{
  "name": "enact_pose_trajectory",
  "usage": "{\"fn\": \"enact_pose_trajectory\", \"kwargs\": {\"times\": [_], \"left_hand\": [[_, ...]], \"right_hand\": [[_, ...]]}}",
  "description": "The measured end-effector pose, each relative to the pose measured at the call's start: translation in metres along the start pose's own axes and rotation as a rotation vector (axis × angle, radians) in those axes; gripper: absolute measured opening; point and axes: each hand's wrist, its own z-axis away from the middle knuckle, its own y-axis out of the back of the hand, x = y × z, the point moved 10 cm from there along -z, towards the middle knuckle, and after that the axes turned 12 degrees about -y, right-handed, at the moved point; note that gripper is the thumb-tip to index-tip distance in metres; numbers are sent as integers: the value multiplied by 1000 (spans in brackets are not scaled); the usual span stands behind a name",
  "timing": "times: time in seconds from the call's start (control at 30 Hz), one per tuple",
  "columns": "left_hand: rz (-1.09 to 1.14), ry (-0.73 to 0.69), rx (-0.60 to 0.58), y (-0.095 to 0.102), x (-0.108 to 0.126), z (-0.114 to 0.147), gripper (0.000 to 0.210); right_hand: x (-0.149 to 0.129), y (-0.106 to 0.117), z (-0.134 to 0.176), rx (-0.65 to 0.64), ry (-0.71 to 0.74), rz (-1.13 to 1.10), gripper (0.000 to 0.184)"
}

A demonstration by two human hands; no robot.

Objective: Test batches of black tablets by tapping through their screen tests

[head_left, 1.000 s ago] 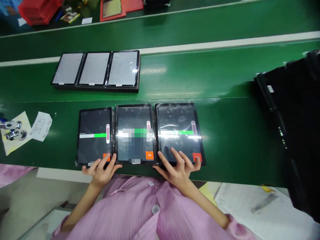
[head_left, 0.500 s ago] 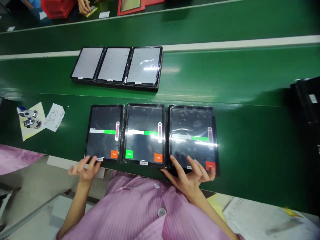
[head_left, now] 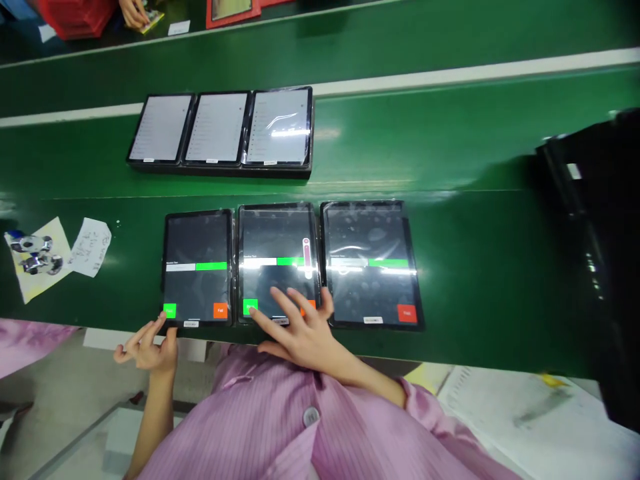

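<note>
Three tablets with dark screens lie side by side along the near edge of the green bench. At the left tablet (head_left: 197, 233), a fingertip of my left hand (head_left: 153, 343) is at the green button in the lower left corner; the fingers are apart. My right hand (head_left: 305, 333) is spread over the lower part of the middle tablet (head_left: 275, 227), its index fingertip at the green button and other fingers partly covering the orange one. The right tablet (head_left: 370, 230) has a red button and no hand on it. A pink slider shows on the middle screen.
Behind, three tablets with light screens (head_left: 215, 127) rest in a black tray (head_left: 220, 171). Left are a handwritten note (head_left: 91, 247) and shiny metal parts (head_left: 37, 253) on yellow paper. A black object (head_left: 600, 220) stands right. Another person's hand (head_left: 134, 13) is far left.
My right hand has moved left from the right tablet to the middle one. My left fingertip has reached the left tablet's green button. The pink sliders on the outer screens have vanished.
</note>
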Motion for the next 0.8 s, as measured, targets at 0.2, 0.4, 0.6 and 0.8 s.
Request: {"fn": "enact_pose_trajectory", "kwargs": {"times": [0.2, 0.4, 0.6, 0.8], "left_hand": [[34, -65, 50, 1, -2, 1, 30], [45, 52, 27, -4, -14, 6, 41], [10, 84, -1, -3, -16, 0, 48], [-27, -30, -128, -7, -7, -8, 38]], "right_hand": [[7, 17, 6, 13, 43, 0, 42], [89, 67, 64, 289, -238, 101, 30], [121, 74, 89, 284, -253, 240, 36], [198, 112, 71, 496, -474, 241, 50]]}}
